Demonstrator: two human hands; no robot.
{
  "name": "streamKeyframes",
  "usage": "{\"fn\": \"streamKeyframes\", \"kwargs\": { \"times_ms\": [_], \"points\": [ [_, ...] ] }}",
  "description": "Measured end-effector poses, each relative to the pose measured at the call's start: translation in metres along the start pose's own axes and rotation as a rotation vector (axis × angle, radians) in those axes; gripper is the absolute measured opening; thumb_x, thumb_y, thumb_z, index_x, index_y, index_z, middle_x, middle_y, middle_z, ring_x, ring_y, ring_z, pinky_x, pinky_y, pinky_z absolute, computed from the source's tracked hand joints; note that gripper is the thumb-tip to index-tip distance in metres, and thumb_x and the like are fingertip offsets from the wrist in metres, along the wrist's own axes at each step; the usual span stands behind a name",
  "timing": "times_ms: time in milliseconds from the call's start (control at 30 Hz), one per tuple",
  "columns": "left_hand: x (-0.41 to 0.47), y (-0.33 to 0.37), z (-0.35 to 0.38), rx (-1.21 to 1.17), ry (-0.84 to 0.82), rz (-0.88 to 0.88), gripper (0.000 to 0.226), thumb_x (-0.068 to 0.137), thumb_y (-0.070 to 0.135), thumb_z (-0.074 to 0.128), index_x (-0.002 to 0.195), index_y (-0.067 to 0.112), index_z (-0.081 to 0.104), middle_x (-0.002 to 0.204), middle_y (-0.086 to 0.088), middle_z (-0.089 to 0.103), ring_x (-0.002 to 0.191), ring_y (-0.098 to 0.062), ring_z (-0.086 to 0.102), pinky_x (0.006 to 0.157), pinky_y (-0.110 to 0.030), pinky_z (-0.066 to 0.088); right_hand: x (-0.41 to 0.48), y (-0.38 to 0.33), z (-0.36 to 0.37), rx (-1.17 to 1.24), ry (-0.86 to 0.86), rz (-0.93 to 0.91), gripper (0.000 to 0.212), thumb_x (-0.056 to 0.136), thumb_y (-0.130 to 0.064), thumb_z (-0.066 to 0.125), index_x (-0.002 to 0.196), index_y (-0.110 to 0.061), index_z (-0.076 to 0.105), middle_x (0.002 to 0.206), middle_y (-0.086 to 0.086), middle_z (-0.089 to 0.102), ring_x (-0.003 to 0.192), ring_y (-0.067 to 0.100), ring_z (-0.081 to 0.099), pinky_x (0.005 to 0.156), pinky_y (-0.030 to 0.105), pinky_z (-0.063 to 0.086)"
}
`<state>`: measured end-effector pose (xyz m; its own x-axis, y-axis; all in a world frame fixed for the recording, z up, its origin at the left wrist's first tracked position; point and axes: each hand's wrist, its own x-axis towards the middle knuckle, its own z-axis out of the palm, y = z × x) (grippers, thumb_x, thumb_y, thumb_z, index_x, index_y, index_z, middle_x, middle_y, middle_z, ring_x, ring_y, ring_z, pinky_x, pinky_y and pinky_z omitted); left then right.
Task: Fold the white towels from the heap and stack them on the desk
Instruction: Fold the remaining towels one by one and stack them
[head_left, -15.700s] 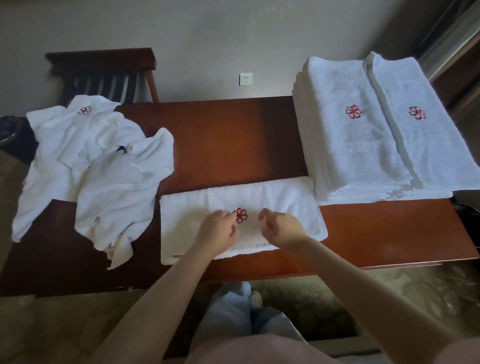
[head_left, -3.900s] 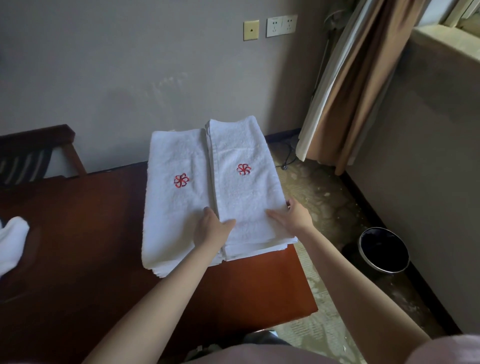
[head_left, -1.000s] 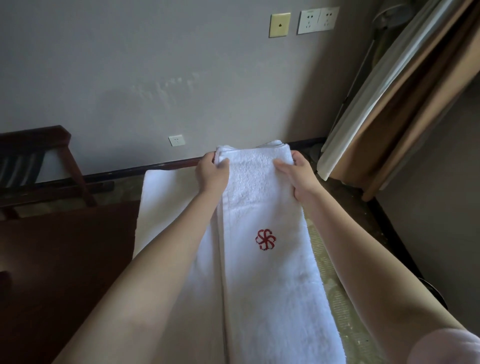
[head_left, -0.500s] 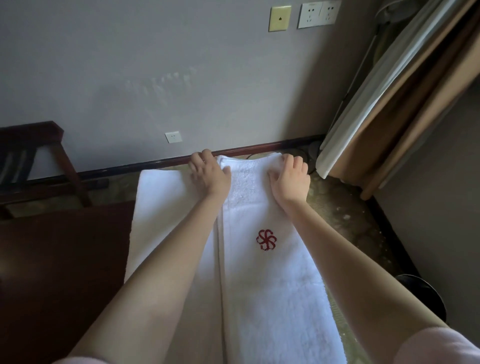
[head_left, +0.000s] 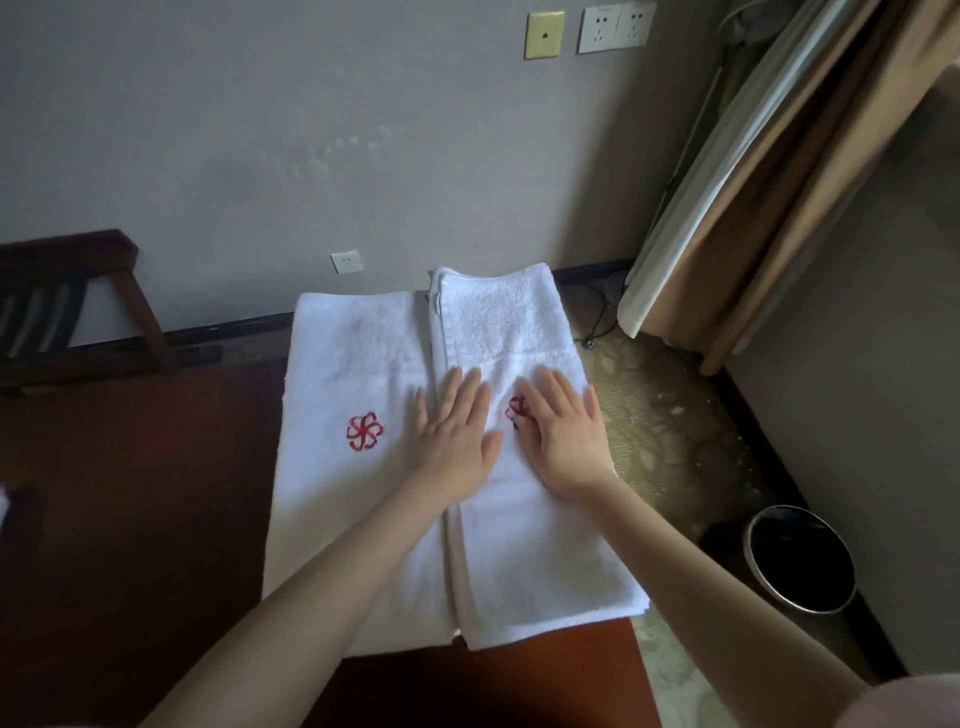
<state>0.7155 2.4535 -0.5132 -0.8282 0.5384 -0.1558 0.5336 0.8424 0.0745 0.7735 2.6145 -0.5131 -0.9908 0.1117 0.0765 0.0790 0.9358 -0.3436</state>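
Pressing left hand (head_left: 457, 436) and right hand (head_left: 563, 441) flat, fingers (head_left: 470, 389) straight, gripping nothing, on folded white terry towel (head_left: 519, 322) directly beneath; long axis running straight away.

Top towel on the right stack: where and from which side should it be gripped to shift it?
Probably the two near corners, from the person's side. The top towel lies flat and long; its near short edge is free at the desk edge, while its left long side butts against the left stack, leaving no finger room.
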Motion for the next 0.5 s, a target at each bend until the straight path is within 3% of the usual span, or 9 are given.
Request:
{"fn": "streamKeyframes", "kwargs": {
  "times_ms": [67,200,367,500],
  "points": [
    [-0.035,0.006,0.007,0.008,0.018,0.023,0.066,0.097,0.049,0.024,0.154,0.017,0.011,0.161,0.002,-0.006,0.147,-0.018,-0.012,0.115,-0.055,-0.002,-0.033,-0.001,0.001,0.015,0.004,0.033,0.050,0.101,-0.036,0.038,0.148,-0.020,0.036,0.156,0.008,0.028,0.146,0.025,0.020,0.114,0.050,0.014],
    [-0.095,0.020,0.014,0.070,0.149,0.113,0.067,0.087,0.049,0.034,0.139,0.009,0.050,0.151,-0.006,0.038,0.139,-0.027,0.035,0.104,-0.061,0.035,-0.090,0.000,0.003,0.001,-0.011,0.025,0.051,0.101,-0.034,0.040,0.149,-0.020,0.034,0.158,0.007,0.025,0.147,0.025,0.017,0.114,0.053,0.016],
    [-0.131,0.025,0.014,0.139,0.150,0.150,0.064,0.086,0.048,0.036,0.135,0.012,0.055,0.147,-0.005,0.044,0.136,-0.026,0.041,0.102,-0.059,0.039,-0.122,-0.007,-0.002,0.011,-0.002,0.025,0.048,0.098,-0.028,0.048,0.144,-0.015,0.043,0.154,0.010,0.033,0.144,0.030,0.026,0.111,0.055,0.025],
    [-0.153,0.026,0.019,0.204,0.132,0.308,0.072,0.082,0.059,0.045,0.137,0.012,0.053,0.148,-0.004,0.043,0.136,-0.026,0.040,0.100,-0.061,0.040,-0.143,-0.009,-0.001,-0.028,-0.014,0.019,0.048,0.098,-0.029,0.050,0.144,-0.015,0.044,0.153,0.012,0.035,0.142,0.032,0.030,0.109,0.055,0.026]
  ]
}}
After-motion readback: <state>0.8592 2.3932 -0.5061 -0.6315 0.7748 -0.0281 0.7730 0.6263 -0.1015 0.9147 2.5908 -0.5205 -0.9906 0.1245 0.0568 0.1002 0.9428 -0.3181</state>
